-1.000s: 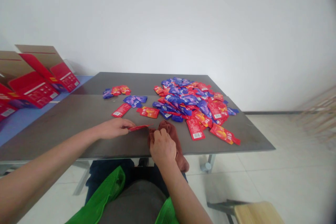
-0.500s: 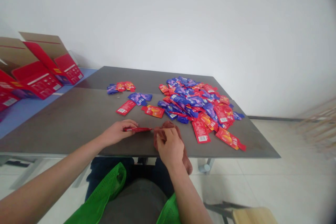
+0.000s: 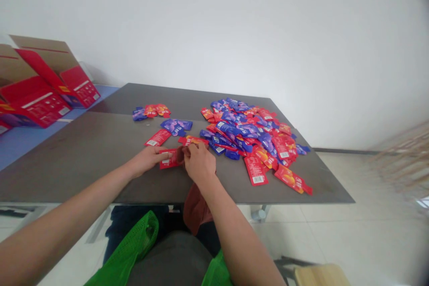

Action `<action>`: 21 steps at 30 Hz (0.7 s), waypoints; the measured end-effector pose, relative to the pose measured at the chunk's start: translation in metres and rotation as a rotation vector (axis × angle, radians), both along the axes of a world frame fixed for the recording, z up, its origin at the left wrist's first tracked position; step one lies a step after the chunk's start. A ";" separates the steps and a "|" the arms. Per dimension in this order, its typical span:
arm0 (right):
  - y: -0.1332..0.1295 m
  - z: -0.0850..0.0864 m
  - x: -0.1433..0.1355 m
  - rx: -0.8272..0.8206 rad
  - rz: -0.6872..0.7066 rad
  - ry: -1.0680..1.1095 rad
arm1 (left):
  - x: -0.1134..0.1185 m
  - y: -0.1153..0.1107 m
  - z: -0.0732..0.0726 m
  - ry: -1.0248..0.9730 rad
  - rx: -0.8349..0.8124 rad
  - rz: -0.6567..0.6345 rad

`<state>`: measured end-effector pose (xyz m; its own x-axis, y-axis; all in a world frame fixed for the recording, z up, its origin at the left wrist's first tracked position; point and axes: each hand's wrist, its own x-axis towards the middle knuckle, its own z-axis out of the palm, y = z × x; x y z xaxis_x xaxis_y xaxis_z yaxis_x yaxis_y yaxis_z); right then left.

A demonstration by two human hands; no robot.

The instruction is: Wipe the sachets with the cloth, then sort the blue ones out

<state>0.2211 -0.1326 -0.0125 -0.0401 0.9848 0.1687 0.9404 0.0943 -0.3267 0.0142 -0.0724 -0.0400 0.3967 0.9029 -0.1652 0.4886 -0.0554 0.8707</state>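
My left hand [image 3: 147,160] pinches a red sachet [image 3: 170,161] by its left end, the barcode side up, just over the near part of the table. My right hand [image 3: 201,164] is closed on a reddish-brown cloth [image 3: 195,210], which wraps the sachet's right end and hangs down past the table edge. Behind my hands lie a red sachet [image 3: 157,137], a few purple sachets [image 3: 176,126] and an orange-red sachet [image 3: 197,140] partly covered by my right fingers.
A large heap of red and purple sachets [image 3: 248,129] spreads over the right side of the grey table [image 3: 100,156]. A small group of sachets [image 3: 156,110] lies at the back left. Open red cartons [image 3: 43,100] stand on a blue surface at the left.
My right hand has moved left and forward with the cloth, onto the sachet's right end. The sachet has turned from edge-on to show its barcode face.
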 end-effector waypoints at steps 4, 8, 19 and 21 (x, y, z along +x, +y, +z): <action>-0.003 -0.001 -0.011 0.080 0.156 0.019 | 0.000 -0.003 -0.002 0.047 0.136 -0.056; 0.008 -0.013 0.000 -0.049 0.110 -0.083 | 0.002 -0.008 -0.001 0.158 0.286 -0.129; -0.026 0.004 -0.013 0.063 0.239 -0.059 | 0.001 -0.016 -0.005 0.151 0.365 -0.122; -0.022 -0.007 -0.013 -0.005 0.183 -0.088 | 0.000 -0.015 -0.005 0.161 0.364 -0.098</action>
<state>0.2081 -0.1546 -0.0194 -0.2334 0.9605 0.1518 0.9326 0.2653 -0.2447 0.0141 -0.0875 -0.0454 0.4787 0.8732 0.0912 0.5940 -0.3986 0.6988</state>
